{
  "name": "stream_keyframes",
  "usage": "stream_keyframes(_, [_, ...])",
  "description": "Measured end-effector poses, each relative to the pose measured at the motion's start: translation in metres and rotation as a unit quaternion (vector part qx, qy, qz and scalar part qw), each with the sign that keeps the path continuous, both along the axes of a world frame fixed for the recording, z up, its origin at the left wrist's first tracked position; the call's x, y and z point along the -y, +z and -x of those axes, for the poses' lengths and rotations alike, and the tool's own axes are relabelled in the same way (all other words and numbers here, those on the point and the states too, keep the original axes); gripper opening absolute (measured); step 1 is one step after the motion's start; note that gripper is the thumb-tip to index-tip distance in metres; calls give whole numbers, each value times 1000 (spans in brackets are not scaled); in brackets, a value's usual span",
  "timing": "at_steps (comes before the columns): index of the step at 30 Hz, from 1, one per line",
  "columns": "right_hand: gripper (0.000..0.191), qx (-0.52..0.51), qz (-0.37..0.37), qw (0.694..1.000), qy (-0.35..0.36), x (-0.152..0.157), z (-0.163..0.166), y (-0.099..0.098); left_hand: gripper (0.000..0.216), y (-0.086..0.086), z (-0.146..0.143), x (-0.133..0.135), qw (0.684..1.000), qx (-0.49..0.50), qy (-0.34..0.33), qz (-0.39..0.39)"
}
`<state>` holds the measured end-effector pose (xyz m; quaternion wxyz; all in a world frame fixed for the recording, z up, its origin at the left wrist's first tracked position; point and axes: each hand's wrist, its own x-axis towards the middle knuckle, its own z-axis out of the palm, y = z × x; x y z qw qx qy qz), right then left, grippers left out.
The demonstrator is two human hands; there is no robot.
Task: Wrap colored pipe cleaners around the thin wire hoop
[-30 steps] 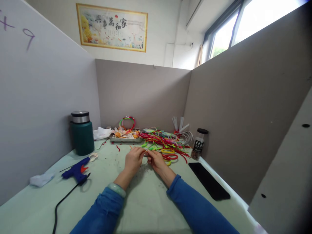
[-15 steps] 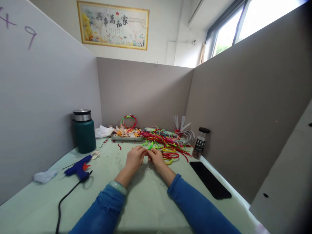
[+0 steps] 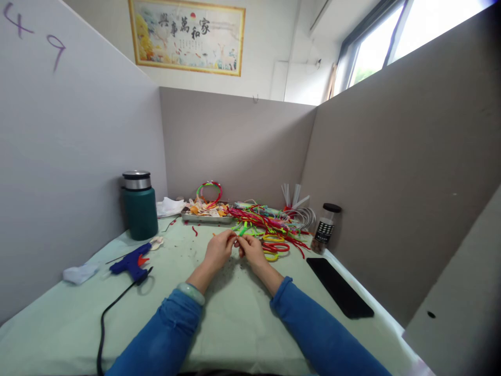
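My left hand point(image 3: 219, 250) and my right hand point(image 3: 252, 250) meet above the middle of the table, fingertips almost touching. Both are closed in a pinch. A short bright green fuzzy piece, like pipe cleaner point(image 3: 243, 230), shows at the right fingertips. What the left fingers pinch is mostly hidden behind them. Just right of my right hand lie scissors with red handles point(image 3: 278, 247) and others with yellow handles point(image 3: 271, 257). Behind the hands spreads a pile of red, green and pink pipe cleaners point(image 3: 266, 219).
A metal tray point(image 3: 207, 219) holds petal-like pieces, with a red-green ring point(image 3: 210, 193) on top. At left are a green flask point(image 3: 140, 214), a blue glue gun point(image 3: 131, 262) with its cord, and white tissue point(image 3: 80, 273). At right stand a black-lidded jar point(image 3: 325, 228) and a black phone point(image 3: 340, 287).
The whole view has shifted slightly as the head moved. My hands stay together over the same spot, with only small finger movement.
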<state>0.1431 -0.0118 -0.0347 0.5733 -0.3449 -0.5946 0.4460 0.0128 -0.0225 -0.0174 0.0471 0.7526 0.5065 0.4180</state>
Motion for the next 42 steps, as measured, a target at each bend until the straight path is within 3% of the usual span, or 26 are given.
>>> stream_keyframes(9, [20, 38, -41, 998, -37, 2, 2, -2, 22, -3, 2, -4, 999, -3, -16, -47])
stream_keyframes(18, [22, 19, -10, 999, -43, -1, 3, -6, 21, -3, 1, -4, 998, -4, -22, -55])
stream_keyframes(21, [20, 52, -14, 996, -77, 1, 3, -6, 20, -6, 0, -7, 998, -3, -31, -55])
stream_keyframes(27, [20, 130, -93, 976, -150, 5, 1, -7, 19, -8, -1, -11, 998, 36, -41, -36])
stream_keyframes(31, [21, 113, -97, 981, -126, 3, 2, -9, 21, -5, 0, -12, 995, 91, -33, 10])
stream_keyframes(37, [19, 73, -41, 993, -84, -1, 3, -7, 26, 0, 0, -9, 990, 128, -23, 61])
stream_keyframes(39, [17, 99, -83, 982, -134, 1, 1, -5, 26, 2, 0, -8, 989, 131, -22, 61])
stream_keyframes(42, [13, 160, -191, 944, -217, 3, -4, -1, 25, 5, 2, -6, 990, 128, -23, 52])
